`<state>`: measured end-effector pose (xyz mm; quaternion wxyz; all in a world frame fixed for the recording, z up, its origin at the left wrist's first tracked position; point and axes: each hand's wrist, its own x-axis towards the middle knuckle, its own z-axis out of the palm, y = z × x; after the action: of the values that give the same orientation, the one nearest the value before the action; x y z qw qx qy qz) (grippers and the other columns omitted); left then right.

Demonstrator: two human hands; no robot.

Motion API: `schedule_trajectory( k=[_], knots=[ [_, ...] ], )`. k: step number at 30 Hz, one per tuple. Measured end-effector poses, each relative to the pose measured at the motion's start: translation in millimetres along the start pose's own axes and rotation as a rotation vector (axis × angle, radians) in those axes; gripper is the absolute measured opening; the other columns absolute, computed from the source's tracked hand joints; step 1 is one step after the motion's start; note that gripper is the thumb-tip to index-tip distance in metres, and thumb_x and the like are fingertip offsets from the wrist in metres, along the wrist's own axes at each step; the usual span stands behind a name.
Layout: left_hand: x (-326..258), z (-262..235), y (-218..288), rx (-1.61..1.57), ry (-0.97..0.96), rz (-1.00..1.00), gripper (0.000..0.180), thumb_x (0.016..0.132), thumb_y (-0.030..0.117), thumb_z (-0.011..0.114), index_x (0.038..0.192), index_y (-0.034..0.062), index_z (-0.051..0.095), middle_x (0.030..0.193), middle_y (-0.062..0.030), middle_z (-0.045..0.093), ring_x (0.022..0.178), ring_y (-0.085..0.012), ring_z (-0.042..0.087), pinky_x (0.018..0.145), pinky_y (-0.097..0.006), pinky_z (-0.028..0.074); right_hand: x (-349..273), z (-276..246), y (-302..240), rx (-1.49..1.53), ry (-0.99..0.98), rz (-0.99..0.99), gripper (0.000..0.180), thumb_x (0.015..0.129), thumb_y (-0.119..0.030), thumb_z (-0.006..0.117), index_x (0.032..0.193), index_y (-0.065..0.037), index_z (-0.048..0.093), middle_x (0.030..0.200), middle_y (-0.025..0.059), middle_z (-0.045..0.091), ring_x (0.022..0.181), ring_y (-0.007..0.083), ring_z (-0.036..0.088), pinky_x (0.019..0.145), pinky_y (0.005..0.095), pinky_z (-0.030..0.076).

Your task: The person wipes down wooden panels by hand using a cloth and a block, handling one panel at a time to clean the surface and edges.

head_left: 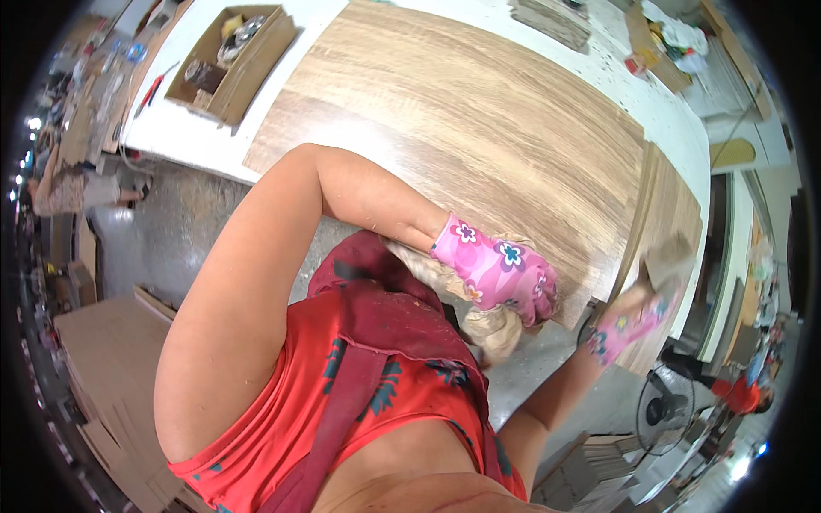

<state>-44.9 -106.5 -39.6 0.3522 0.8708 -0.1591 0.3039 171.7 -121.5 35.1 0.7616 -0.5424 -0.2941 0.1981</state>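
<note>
Cloth (493,332), beige, crumpled, fills the curled left hand (513,275) (right hand (627,328) blurred, grip unclear).

Two pink-gloved hands: the left hand (523,280) at 3 o'clock, the right hand (634,325) between 3 and 4. One large wood-grain board (462,111), toward 12; one caged fan (658,410), at 4. Two other people, one (73,190) near 9, one (742,396) near 4.

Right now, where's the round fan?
In the head view, the round fan is at the lower right, below the person's right hand and right of the stacked cardboard.
</note>
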Motion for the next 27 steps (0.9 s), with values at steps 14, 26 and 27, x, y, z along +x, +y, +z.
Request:
schedule_trajectory(
  k=[14,26,27],
  knots=[
    [-203.5,-105.5,212.3,0.903,0.333,-0.902,0.06,0.066,0.04,0.074,0.121,0.0215,0.06,0.134,-0.0055,0.054,0.121,-0.0262,0.052,0.104,-0.044,0.04,6.6,87.9,53.8,-0.234,-0.448,0.019,0.036,0.094,-0.008,0.044,0.127,0.008,0.043,0.125,0.0199,0.053,0.111,0.0263,0.057,0.098,0.0345,0.045],
    [-339.1,-131.3,263.8,0.463,1.329,-1.573,0.039,0.082,0.01,0.067,0.118,0.0042,0.056,0.109,-0.0088,0.062,0.101,-0.0184,0.057,0.091,-0.029,0.045,19.3,80.0,55.3,-0.621,-0.334,-0.096,0.033,0.093,-0.009,0.05,0.125,0.001,0.05,0.117,0.0125,0.056,0.097,0.0169,0.057,0.084,0.0253,0.045],
    [-323.0,-125.0,251.4,0.459,1.13,-1.542,0.045,0.081,0.011,0.068,0.123,0.0059,0.053,0.116,-0.0091,0.06,0.111,-0.0205,0.054,0.099,-0.031,0.041,22.2,74.4,61.6,-0.592,-0.324,-0.098,0.033,0.093,-0.008,0.049,0.125,0.001,0.05,0.115,0.0122,0.057,0.096,0.0164,0.057,0.083,0.0252,0.045]
  ],
)
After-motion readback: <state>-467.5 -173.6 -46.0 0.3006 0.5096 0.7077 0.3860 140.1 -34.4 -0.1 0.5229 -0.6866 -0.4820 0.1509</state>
